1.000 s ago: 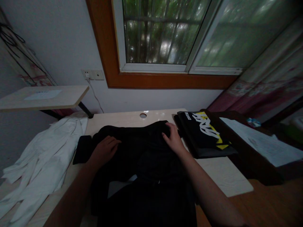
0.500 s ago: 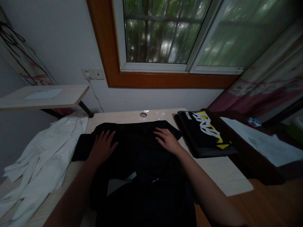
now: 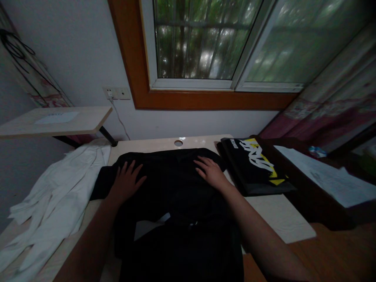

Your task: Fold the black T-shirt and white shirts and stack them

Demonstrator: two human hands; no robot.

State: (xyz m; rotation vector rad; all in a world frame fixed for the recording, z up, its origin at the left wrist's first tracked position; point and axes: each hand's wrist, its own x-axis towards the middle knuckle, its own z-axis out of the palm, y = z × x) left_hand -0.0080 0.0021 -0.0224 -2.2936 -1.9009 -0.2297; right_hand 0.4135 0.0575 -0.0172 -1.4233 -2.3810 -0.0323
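Black garment [image 3: 173, 192] laid out across the counter [image 3: 141, 146]

Far left: shelf [image 3: 101, 117] carrying a sheet of paper [image 3: 57, 117]; dark marks on it, too small to read. Below the shelf, white cloth [image 3: 58, 192] lies crumpled along the counter's left side.

Left hand [image 3: 126, 182]: palm down on the garment's left part, fingers spread well apart, thumb held out toward the middle. Touching only, no pinch seen.

Centre: the garment fills most of the counter between the white cloth and the folded item. Its far edge stops short of the counter's back edge; a pale strip with a round hole [image 3: 178, 143] shows between. A light wedge shows lower down in the black; cannot tell what it is.

Right hand [image 3: 212, 172]: on the garment's upper right, fingers slightly spread and reaching inward; holds nothing visible.

Right: black folded item [image 3: 255, 168] just beside the garment. White and yellow print; small white lettering, not surely legible. Nearer, the counter's rounded corner shows pale.

Far right: large sheet [image 3: 320, 176], faint marks, unreadable.
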